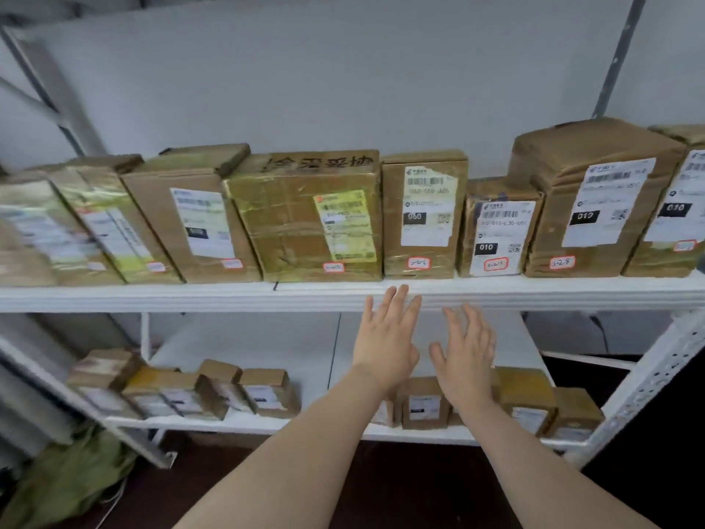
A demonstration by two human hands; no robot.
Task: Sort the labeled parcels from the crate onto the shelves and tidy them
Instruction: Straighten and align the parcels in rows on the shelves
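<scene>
Several brown cardboard parcels with white labels stand in a row on the upper shelf (229, 295). Among them are a tape-wrapped parcel with a yellow label (305, 219), a tall parcel marked 060 (424, 213) and a smaller one marked 010 (498, 234). My left hand (385, 337) is raised with straight fingers, its fingertips at the shelf's front edge below the 060 parcel. My right hand (467, 349) is beside it, fingers spread, just under the edge. Neither hand holds anything.
The lower shelf (244, 353) carries several small boxes at its front, some hidden behind my arms. A white slotted upright (648, 379) slants at the right. A green bag (65, 479) lies on the dark floor at lower left.
</scene>
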